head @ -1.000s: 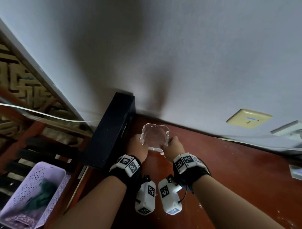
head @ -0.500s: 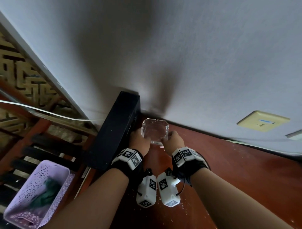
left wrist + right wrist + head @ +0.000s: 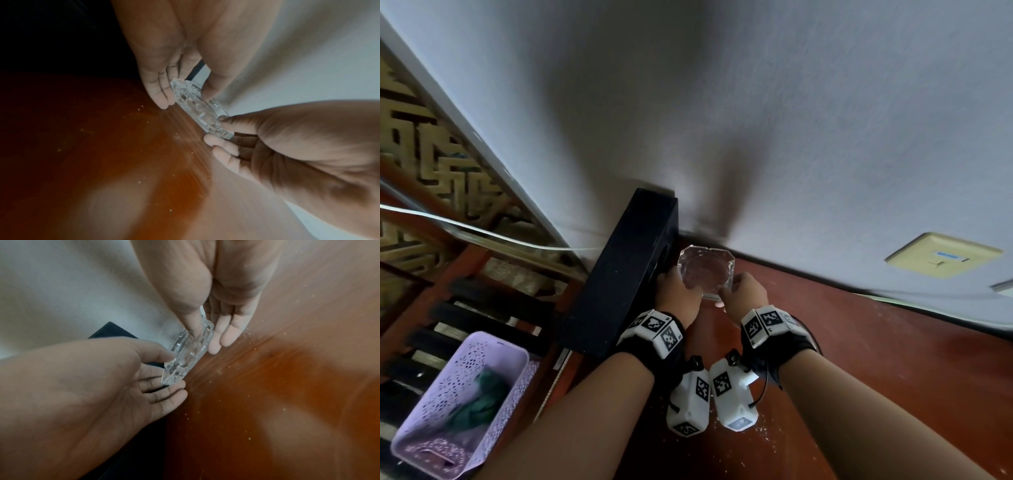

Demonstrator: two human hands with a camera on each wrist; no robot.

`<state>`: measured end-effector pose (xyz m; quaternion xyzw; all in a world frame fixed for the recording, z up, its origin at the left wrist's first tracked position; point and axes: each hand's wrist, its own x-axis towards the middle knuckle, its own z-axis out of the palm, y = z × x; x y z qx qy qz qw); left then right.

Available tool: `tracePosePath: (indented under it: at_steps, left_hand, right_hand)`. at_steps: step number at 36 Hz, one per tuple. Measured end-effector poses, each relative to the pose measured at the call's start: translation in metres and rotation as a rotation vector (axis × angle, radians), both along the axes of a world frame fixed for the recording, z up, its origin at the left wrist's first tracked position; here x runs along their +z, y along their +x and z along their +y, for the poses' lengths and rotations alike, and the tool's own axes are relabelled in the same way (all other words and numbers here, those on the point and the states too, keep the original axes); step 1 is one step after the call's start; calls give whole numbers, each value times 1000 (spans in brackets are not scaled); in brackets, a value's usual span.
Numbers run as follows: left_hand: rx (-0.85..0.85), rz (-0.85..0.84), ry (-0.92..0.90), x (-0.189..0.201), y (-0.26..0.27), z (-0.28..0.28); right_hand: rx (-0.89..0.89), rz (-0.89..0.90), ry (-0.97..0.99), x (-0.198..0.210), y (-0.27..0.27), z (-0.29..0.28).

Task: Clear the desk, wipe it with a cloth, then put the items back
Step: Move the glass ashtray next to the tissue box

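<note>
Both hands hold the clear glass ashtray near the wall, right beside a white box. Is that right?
The box is black, not white; the head view shows it. The rest stands: left hand and right hand hold the glass ashtray beside it.

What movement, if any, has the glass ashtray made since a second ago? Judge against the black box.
Yes: the glass ashtray has shifted toward the black box and the wall, closing the gap.

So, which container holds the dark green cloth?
The lilac perforated plastic basket, with the dark green cloth inside; the clear octagonal glass dish looks empty.
</note>
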<state>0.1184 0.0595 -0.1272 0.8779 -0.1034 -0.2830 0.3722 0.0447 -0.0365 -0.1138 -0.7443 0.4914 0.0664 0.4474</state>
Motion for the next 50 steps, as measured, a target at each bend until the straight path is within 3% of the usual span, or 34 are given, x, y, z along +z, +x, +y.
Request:
tracePosePath:
  at_steps: [23,34,40,50]
  left_hand:
    - [-65,67,68,11,-1,-1]
    - [-177,97,119,34,-2,3]
    - [-238,64,122,51,-11,12]
    - [-338,88,115,80,-47,19]
  right_hand:
    - [142,80,-105,5,-4,1]
    - [199,3,49,23,-16,7]
    - [134,-44,128,37,-33,8]
    - [143,-21,70,70,-89,5]
